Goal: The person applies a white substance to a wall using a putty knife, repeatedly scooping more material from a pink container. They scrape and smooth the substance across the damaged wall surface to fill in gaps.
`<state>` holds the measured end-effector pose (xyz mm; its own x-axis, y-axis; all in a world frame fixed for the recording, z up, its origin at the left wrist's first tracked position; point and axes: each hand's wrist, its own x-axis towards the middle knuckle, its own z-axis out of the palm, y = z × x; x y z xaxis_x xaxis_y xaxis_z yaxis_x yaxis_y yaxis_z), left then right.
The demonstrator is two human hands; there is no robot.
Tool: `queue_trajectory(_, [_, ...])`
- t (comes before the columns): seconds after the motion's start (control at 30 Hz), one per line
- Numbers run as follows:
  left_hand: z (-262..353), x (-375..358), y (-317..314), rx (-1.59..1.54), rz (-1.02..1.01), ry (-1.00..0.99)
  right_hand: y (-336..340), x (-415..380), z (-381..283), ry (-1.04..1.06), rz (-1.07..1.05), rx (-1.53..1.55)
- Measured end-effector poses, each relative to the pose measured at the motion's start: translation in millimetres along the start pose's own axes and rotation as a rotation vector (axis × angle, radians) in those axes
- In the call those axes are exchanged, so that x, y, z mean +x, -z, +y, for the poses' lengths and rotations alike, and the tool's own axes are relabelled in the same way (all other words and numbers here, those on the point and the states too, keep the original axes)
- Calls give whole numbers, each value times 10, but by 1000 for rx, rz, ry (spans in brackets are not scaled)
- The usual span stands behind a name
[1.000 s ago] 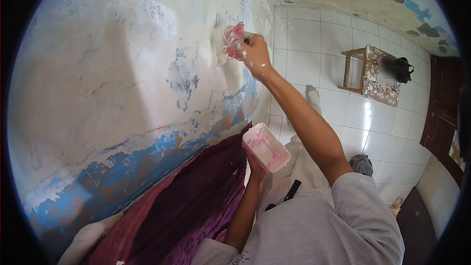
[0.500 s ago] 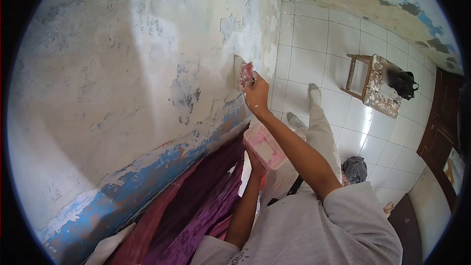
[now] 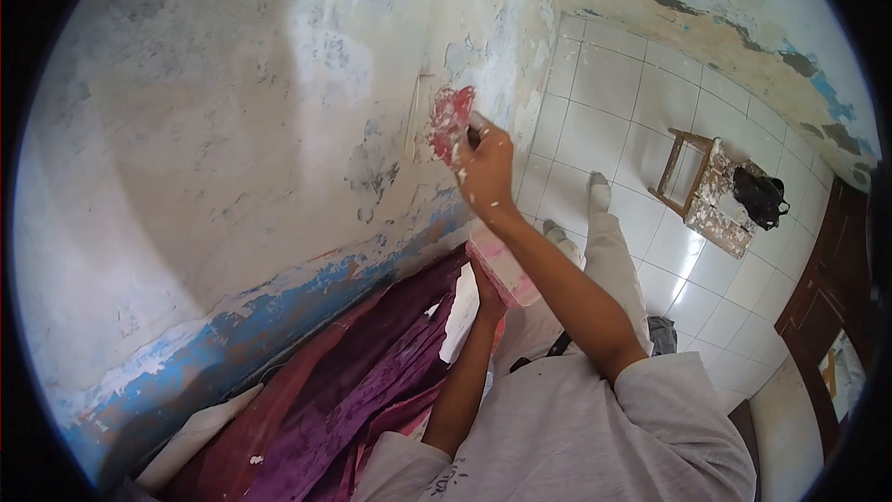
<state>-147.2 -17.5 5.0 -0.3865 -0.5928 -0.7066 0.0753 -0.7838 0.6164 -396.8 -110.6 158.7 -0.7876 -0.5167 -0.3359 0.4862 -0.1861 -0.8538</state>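
Observation:
My right hand [image 3: 485,165] is closed on a red, plaster-smeared scraper [image 3: 452,125], whose blade lies against the patchy wall [image 3: 269,130]. Pale smears dot the fingers and wrist. Lower down, my left hand [image 3: 487,290] grips the side of a pink container [image 3: 506,270] with whitish smears, held in front of my body. My right forearm partly covers the container. Blue paint [image 3: 251,325] shows along the lower part of the wall, where the surface is peeling.
Purple and red cloth [image 3: 362,372] is draped along the wall's foot at the left. On the tiled floor [image 3: 595,121], a stained wooden stool [image 3: 720,204] carries a black bag [image 3: 760,198]. A dark wooden door [image 3: 822,270] stands at the right.
My right hand and the scraper have moved left along the wall, with more of the red blade now showing. The camera view has shifted slightly. My left hand still holds the container.

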Motion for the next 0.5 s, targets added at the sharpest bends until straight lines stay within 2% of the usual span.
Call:
queue_trajectory(0.1, [119,-103,-186,-16,-31,-18,194,278,229,134,-24,107])
queue_trajectory(0.2, [246,-254,-334,-36,-41,-47,504,395,324,81,41,-155])
queue_trajectory(0.3, [273,-278,-349,-74,-54,-55,649,396,773,42,35,-359])
queue_trajectory(0.4, [259,-289,-299,-109,-51,-52,594,298,787,-247,-135,-363])
queue_trajectory(0.5, [257,-194,-238,-121,-75,-59,311,267,650,-46,-175,-466])
